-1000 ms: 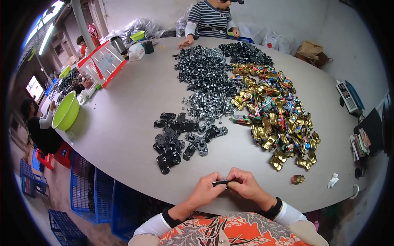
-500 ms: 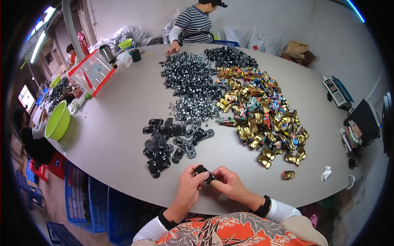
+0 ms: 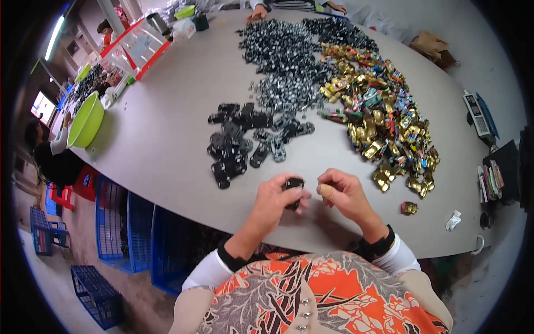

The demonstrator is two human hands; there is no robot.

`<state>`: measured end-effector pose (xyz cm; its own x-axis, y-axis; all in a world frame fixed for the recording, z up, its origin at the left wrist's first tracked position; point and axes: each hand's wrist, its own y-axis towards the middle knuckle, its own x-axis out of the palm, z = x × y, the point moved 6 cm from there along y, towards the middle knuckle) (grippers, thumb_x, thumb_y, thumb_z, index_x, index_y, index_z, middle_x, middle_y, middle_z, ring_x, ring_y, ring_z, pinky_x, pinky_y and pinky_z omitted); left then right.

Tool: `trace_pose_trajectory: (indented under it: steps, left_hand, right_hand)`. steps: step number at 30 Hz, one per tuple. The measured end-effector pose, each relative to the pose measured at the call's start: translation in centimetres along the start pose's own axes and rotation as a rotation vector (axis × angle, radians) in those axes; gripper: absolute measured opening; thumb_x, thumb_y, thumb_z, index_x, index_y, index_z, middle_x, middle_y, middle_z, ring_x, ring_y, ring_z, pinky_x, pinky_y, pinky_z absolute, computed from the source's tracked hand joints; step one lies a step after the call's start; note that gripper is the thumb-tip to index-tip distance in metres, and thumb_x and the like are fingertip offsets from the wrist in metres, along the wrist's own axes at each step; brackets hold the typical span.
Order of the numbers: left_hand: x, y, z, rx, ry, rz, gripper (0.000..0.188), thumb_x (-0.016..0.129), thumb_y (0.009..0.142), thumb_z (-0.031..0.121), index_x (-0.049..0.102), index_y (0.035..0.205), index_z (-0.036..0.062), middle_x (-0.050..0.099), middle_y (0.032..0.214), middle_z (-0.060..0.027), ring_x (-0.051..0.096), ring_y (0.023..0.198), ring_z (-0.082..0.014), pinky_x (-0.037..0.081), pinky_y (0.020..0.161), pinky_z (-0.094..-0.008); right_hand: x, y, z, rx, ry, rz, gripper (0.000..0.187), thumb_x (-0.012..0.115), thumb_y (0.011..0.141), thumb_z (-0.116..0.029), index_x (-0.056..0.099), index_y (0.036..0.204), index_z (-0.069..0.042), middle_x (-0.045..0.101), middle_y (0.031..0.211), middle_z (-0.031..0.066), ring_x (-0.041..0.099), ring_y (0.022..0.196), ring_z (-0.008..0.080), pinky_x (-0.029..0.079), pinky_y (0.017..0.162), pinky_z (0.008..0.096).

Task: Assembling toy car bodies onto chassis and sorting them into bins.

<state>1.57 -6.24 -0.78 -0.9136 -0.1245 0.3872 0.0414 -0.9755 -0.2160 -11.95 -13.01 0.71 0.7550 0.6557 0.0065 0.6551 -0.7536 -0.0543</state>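
Left hand (image 3: 273,201): closed around a black car base (image 3: 295,183).
Right hand (image 3: 346,196): half curled, near the left; cannot tell whether it pinches something small.
Car base: over the near side of the table (image 3: 172,133).

Black car part (image 3: 295,182); orange-grey floral garment (image 3: 356,284).

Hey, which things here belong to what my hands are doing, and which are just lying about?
Seem to belong:
black toy-car part in your left hand
similar black parts beyond it
heap of small black-and-silver pieces
pile of gold and multicoloured toy-car pieces

Probably just lying about:
crumpled white scrap
lime-green bowl
cardboard box
keypad device
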Motion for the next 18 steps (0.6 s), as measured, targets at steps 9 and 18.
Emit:
trace_pose_trajectory:
  steps: [9,18]
  left_hand:
    - [0.9,-1.2,-3.8,-0.177,0.228,-0.266,0.064,0.057,0.081,0.007,0.023,0.135,0.0097,0.058,0.079,-0.0042,0.054,0.056,-0.008,0.04,0.043,-0.0185]
    - [0.7,-0.8,-2.7,-0.203,0.228,-0.297,0.064,0.058,0.08,0.009,0.025,0.135,0.0101,0.058,0.079,-0.0045,0.053,0.054,-0.0072,0.038,0.043,-0.0178]
  right_hand:
    - [1.9,-0.5,4.0,0.016,0.179,-0.187,0.011,0.058,0.084,-0.01,0.059,0.091,-0.002,0.057,0.078,-0.0008,0.051,0.07,0.0047,0.043,0.06,0.0199]
    - [2.1,-0.4,3.5,0.038,0.202,-0.382,0.012,0.055,0.084,-0.004,0.059,0.094,0.001,0.053,0.091,0.0038,0.059,0.078,0.0134,0.051,0.069,0.0257]
